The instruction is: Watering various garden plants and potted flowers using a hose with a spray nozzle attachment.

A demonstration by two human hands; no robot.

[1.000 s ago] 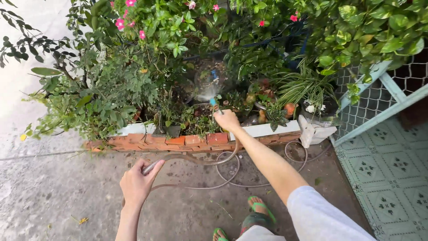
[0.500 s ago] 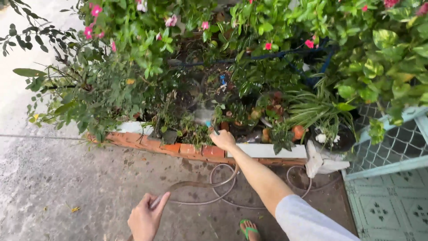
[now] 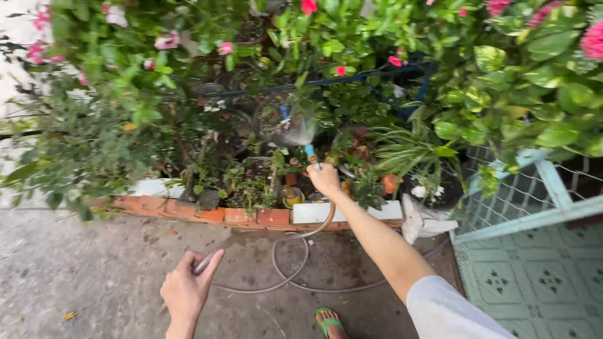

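My right hand [image 3: 324, 179] is stretched out over the brick edge of a planting bed and grips the end of a clear garden hose [image 3: 290, 276] with a blue-green nozzle [image 3: 310, 151]. Water sprays [image 3: 300, 133] from the nozzle up into the potted plants. My left hand [image 3: 186, 290] is low near me and holds a lower length of the same hose between its fingers. The hose loops on the wet concrete between both hands.
A brick border [image 3: 245, 216] with a white tile edges the bed. Flowering bushes [image 3: 157, 69] hang overhead. A turquoise mesh gate [image 3: 540, 201] and green patterned tiles [image 3: 534, 282] lie right. My sandalled foot [image 3: 330, 323] is below. A white cloth [image 3: 424, 220] sits by the gate.
The view has moved closer to the bed. My right hand has lifted the nozzle higher into the plants, and my left hand now grips the hose instead of hanging open.
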